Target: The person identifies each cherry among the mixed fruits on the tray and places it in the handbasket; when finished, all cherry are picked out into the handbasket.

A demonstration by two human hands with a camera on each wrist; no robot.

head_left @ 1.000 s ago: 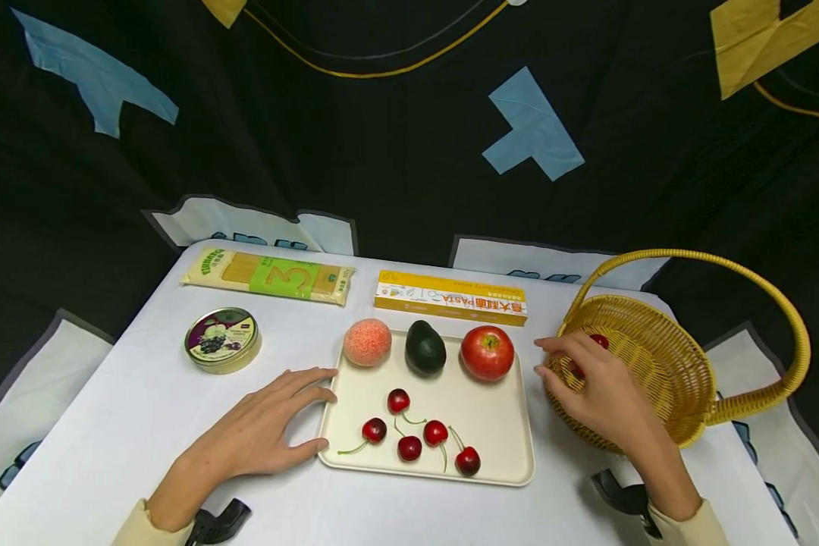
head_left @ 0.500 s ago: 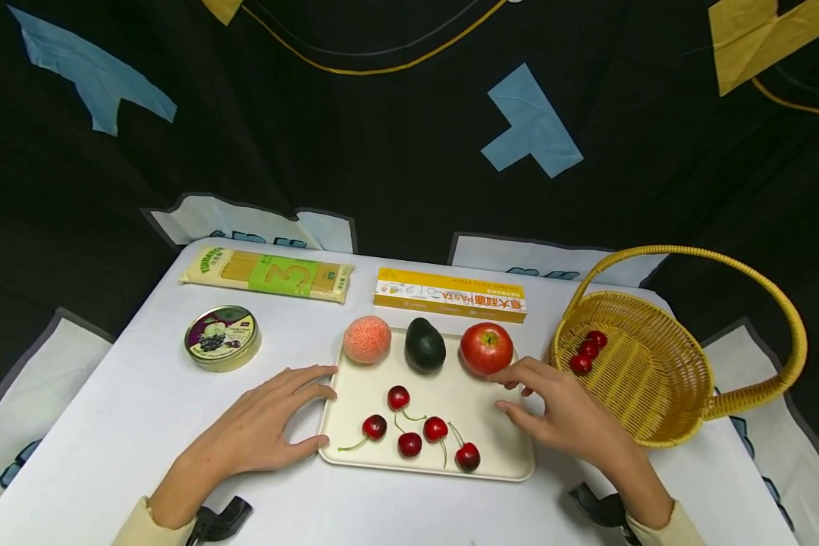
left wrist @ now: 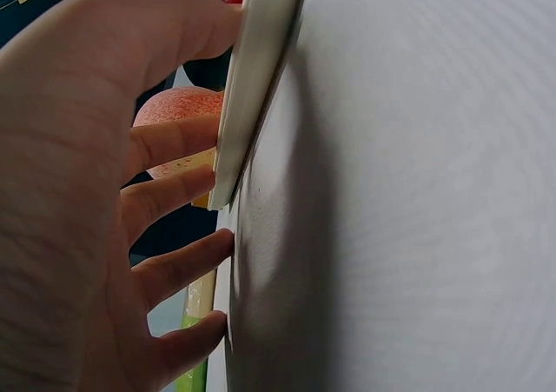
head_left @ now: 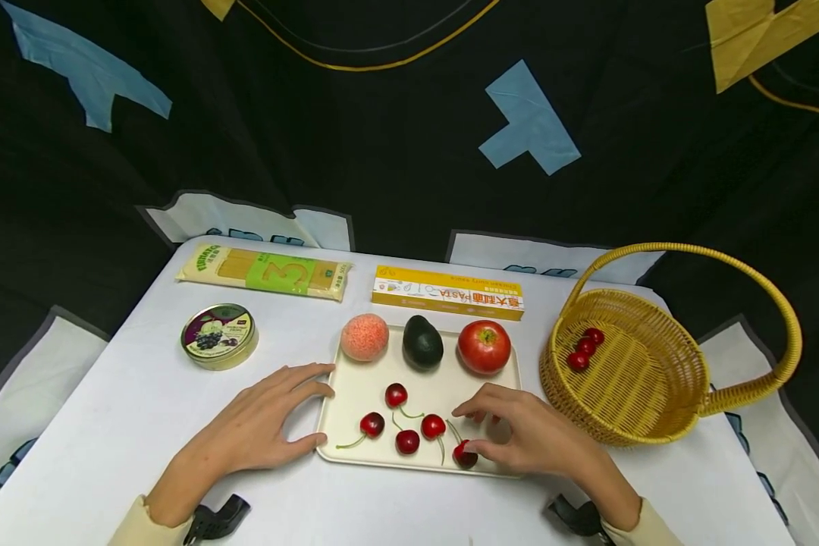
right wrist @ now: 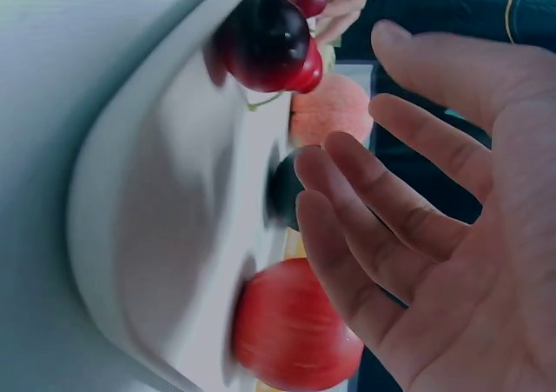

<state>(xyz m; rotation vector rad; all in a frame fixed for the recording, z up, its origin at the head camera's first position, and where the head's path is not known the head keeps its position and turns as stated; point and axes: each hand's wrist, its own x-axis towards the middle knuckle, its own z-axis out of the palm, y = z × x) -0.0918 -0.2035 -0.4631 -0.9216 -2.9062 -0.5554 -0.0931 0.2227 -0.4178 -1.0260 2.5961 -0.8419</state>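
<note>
My left hand (head_left: 255,421) lies with spread fingers along the left edge of a cream tray (head_left: 355,455), fingertips and thumb at its rim. My right hand (head_left: 528,428) hovers over the tray's right side, holding nothing. Its thumb overlaps the nearest cherry (head_left: 462,456) in the head view; the right wrist view shows that dark cherry (right wrist: 265,40) apart from the loosely bent fingers. Several stemmed cherries sit on the tray's front half, one of them a red cherry (head_left: 396,394). Behind them stand a pink peach-like fruit (head_left: 365,337), a dark avocado (head_left: 422,343) and a red apple (head_left: 484,347).
A wicker basket (head_left: 669,379) with a tall arched handle stands at the right, three cherries (head_left: 585,346) inside. Behind the tray lie a pasta box (head_left: 447,293) and a noodle packet (head_left: 262,271). A round tin (head_left: 218,336) sits at the left.
My right hand has moved left from over the basket to above the tray's front right cherries, uncovering the cherries in the basket. The left hand has stayed at the tray's edge.
</note>
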